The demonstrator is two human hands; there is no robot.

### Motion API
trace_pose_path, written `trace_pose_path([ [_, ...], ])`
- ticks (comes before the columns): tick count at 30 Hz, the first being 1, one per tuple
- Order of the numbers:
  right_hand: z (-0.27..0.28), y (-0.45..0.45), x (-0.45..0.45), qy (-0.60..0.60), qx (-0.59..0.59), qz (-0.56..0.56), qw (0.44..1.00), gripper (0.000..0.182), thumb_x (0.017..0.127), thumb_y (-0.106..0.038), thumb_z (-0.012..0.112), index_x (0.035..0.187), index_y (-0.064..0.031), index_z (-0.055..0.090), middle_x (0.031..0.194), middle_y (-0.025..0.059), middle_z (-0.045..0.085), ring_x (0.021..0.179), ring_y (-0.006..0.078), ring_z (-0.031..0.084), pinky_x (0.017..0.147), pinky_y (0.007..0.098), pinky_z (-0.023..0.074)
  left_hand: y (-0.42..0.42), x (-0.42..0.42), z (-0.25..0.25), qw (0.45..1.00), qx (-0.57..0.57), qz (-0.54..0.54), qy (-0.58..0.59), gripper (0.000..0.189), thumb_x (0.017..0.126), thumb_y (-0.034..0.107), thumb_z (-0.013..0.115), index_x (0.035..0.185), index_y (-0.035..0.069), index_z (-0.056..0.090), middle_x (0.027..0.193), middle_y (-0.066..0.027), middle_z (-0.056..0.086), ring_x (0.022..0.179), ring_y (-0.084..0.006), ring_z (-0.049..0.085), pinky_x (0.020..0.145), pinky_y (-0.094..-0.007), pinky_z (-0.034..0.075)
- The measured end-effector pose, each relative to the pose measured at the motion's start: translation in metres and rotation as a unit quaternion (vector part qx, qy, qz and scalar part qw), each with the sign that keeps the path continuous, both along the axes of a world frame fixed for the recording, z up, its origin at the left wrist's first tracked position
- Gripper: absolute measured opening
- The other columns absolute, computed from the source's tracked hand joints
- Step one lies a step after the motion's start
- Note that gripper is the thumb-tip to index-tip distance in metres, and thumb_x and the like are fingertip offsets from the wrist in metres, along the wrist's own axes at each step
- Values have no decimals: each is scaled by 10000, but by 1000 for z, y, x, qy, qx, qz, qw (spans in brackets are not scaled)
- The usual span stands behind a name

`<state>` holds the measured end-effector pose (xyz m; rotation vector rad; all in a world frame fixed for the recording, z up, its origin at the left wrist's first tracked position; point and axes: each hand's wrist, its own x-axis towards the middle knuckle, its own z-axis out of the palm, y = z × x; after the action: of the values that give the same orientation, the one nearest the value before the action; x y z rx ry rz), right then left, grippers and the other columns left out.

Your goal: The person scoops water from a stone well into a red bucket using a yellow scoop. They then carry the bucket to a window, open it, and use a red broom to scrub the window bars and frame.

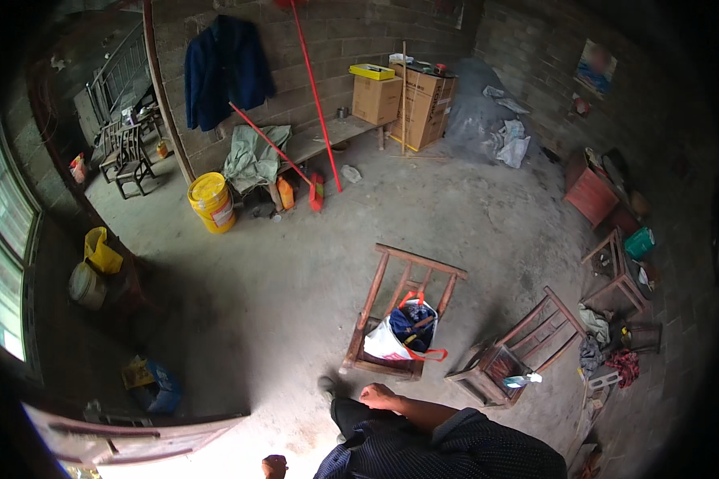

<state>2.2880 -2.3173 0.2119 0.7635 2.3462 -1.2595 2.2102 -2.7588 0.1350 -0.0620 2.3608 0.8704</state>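
Observation:
My right hand (377, 396) hangs in front of my dark trousers, its fingers curled in and nothing seen in them. At the bottom edge my left hand (274, 466) shows small against the bright floor, partly cut off; its fingers are hard to make out. Nearest my right hand stands a wooden chair (368, 287). On its seat sits a white bag with red handles (386, 341), open at the top, with dark blue cloth (404, 323) and handled tools inside. A second wooden chair (482, 374) holds a clear bottle with a white top (521, 380).
A wooden door (156, 437) lies at lower left. Along the far wall are a yellow bucket (213, 203), a red-handled broom (316, 191), a long bench (311, 141) and cardboard boxes (422, 105). A wooden stool (620, 281) and cloths (623, 365) line the right side.

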Motion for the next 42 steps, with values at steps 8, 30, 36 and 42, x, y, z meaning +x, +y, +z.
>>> trace_pose_path([
  [8,-83,73,-161,39,185,253,949,320,767,-287,578,758,15,683,689,251,633,682,389,657,664,476,506,72,-161,4,998,23,-54,-5,151,795,208,604,744,76,657,730,-96,658,635,-257,636,538,-400,493],
  [30,5,217,-481,-25,69,-38,997,463,849,-424,530,777,-3,708,697,149,688,646,295,677,707,414,539,215,-633,-58,829,-211,-518,-20,249,887,250,531,879,73,705,896,-105,699,790,-292,671,677,-418,524],
  [36,23,246,-543,-38,39,-120,991,547,862,-509,518,779,-6,718,711,101,707,670,224,690,710,346,540,311,-793,-46,926,-138,-346,-58,318,903,275,467,831,58,688,900,-129,693,731,-327,656,700,-466,515],
  [42,26,277,-612,-78,-14,-190,979,468,851,-425,460,710,-58,714,691,121,687,715,311,669,733,419,517,429,-888,-2,946,-43,-320,13,280,864,246,522,809,32,694,743,-141,666,674,-312,637,650,-426,514],
])
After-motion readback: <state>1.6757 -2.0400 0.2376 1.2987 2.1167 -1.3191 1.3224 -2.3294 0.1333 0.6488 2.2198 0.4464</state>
